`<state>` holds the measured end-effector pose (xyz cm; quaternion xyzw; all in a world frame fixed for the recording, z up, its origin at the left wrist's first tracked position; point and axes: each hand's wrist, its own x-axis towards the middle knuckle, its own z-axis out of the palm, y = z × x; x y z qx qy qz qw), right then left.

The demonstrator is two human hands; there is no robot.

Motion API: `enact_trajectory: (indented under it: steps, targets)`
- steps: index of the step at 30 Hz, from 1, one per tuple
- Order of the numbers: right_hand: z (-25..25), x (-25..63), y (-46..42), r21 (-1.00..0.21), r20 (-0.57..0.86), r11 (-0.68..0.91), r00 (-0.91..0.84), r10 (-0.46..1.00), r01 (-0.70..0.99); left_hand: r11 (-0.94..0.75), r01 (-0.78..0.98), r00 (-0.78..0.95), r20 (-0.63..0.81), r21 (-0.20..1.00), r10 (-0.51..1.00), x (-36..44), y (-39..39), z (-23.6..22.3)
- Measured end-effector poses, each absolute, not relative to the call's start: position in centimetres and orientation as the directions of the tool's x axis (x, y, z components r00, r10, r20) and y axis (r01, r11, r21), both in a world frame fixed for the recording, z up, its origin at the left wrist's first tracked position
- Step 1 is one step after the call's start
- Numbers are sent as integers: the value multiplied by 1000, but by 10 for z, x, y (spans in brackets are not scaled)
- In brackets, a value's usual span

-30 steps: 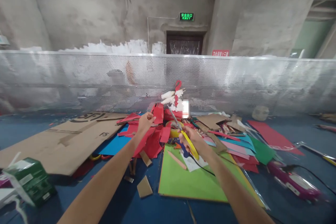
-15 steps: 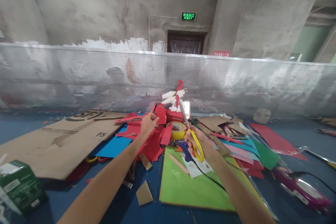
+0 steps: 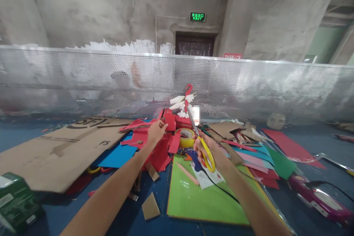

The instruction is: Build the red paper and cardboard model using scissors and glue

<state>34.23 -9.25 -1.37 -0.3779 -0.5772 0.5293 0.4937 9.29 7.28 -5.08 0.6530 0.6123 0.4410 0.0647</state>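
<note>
My left hand [image 3: 157, 132] pinches a folded piece of red paper [image 3: 169, 121] above a heap of red scraps. My right hand [image 3: 208, 148] is closed round scissors with yellow handles [image 3: 209, 158], their blades pointing up and away. Between my hands lies a roll of tape [image 3: 186, 141] with a yellow core. Just below the right hand rests a blue glue gun [image 3: 194, 155] with a black cord. Behind the hands stands a red and white paper craft [image 3: 188, 99] on a red base.
A big cardboard sheet [image 3: 69, 151] covers the left, with a green box [image 3: 19, 201] in front of it. A green board [image 3: 204, 206] lies at the front. To the right are coloured paper sheets [image 3: 257, 155] and a purple tool [image 3: 318, 195]. A perforated metal screen [image 3: 83, 77] closes the back.
The view has shifted very slightly. My hands keep nearly the same places, with the scissors and the red paper still held.
</note>
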Motion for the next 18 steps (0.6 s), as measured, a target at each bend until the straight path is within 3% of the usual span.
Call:
enact_trajectory:
  steps: [11,18]
  targets:
    - [-8,341,-97,-978,205,197,-185,961,-63,-315,689,-122,532,653,838,91,78,-53]
    - [-22,350,-92,-985,175,171,-193,965,-33,-477,556,-76,614,681,786,88,75,-37]
